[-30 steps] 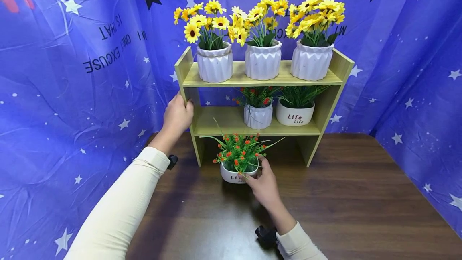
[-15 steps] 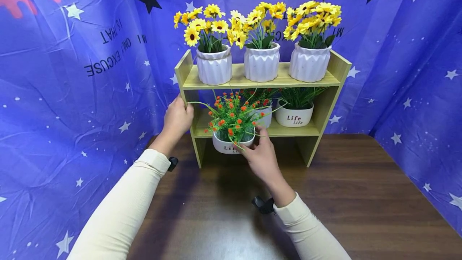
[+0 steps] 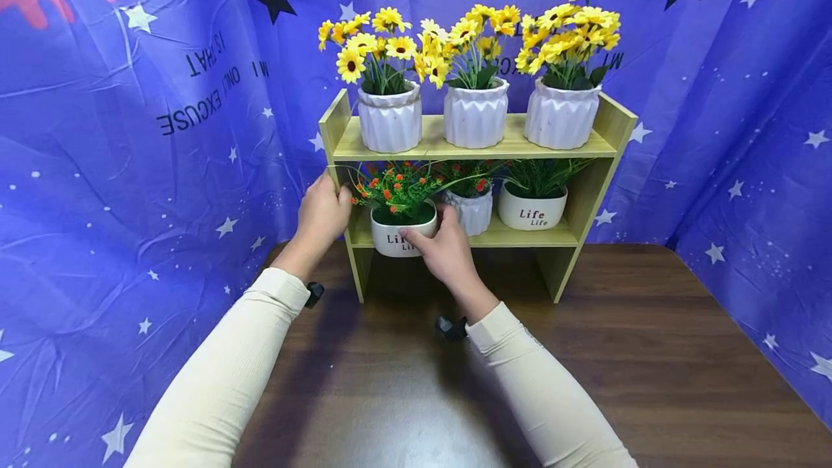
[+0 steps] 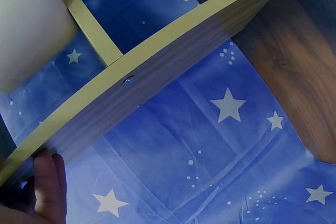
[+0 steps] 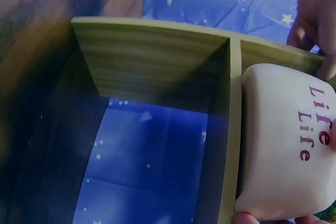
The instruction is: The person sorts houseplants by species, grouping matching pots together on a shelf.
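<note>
My right hand (image 3: 448,250) grips a white oval pot (image 3: 383,237) lettered "Life", thumb on its front and fingers at its right side. Red flowers and green leaves (image 3: 398,186) rise from it. This pot is at the front edge of the middle shelf board's left part; whether it touches the board I cannot tell. My left hand (image 3: 321,214) holds the left side panel (image 3: 334,118) of the wooden shelf. Fingers of that hand (image 4: 47,187) lie against the panel's outer face in the left wrist view. The right wrist view has the pot (image 5: 278,145) close up.
Beside the held pot stand a fluted white pot (image 3: 473,214) with red flowers and another "Life" pot (image 3: 533,211) with grass. Three fluted pots, one in the middle (image 3: 476,118), carry yellow flowers on top. A brown table (image 3: 617,360) and blue starry cloth (image 3: 130,237) surround the shelf.
My right hand has lifted the red-flowered oval pot from the table and moved it up, left and back to the middle shelf. My left hand has stayed on the side panel.
</note>
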Demonstrator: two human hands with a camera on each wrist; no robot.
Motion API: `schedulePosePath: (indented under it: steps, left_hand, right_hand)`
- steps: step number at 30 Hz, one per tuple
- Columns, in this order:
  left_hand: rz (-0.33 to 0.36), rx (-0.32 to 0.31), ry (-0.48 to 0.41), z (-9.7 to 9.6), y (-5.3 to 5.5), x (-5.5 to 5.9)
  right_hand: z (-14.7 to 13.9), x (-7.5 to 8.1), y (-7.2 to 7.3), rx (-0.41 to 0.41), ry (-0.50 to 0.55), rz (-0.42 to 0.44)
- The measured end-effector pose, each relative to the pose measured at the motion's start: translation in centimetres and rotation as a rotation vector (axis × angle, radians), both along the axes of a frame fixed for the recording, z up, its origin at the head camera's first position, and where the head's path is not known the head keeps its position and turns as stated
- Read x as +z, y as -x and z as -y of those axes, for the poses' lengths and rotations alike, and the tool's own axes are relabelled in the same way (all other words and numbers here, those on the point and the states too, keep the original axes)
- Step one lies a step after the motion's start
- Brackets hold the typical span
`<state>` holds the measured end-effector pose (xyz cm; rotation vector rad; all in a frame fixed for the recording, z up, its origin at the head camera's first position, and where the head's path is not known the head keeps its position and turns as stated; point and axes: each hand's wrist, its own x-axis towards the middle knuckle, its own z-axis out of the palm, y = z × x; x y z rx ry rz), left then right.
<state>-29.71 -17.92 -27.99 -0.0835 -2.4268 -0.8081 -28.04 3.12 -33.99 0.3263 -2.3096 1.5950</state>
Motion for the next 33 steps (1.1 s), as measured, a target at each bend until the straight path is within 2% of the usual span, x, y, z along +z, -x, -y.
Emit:
schedulePosePath:
  steps: [8, 18, 26, 28, 30, 33]
  left_hand:
    - [0.035, 0.006, 0.005, -0.1, 0.0, -0.2]
    - [-0.003, -0.018, -0.01, -0.3, -0.3, -0.1]
    - [0.023, -0.01, -0.031, -0.3, -0.9, -1.1]
    - [0.012, -0.011, -0.045, -0.3, -1.3, -1.6]
    - [-0.02, 0.011, -0.073, -0.5, -2.2, -2.3]
    - [-0.134, 0.061, -0.13, -1.4, -4.2, -4.0]
  right_hand:
    - [1.1, -0.1, 1.2, -0.073, -0.095, -0.007]
    - [1.9, 0.0, 2.3, -0.072, -0.086, -0.043]
    - [2.4, -0.1, 2.5, -0.063, -0.092, -0.02]
    - [2.3, -0.3, 2.3, -0.04, -0.081, -0.032]
    - [1.8, -0.5, 1.7, -0.017, -0.063, -0.046]
    - [0.3, -1.0, 0.1, 0.009, -0.042, -0.081]
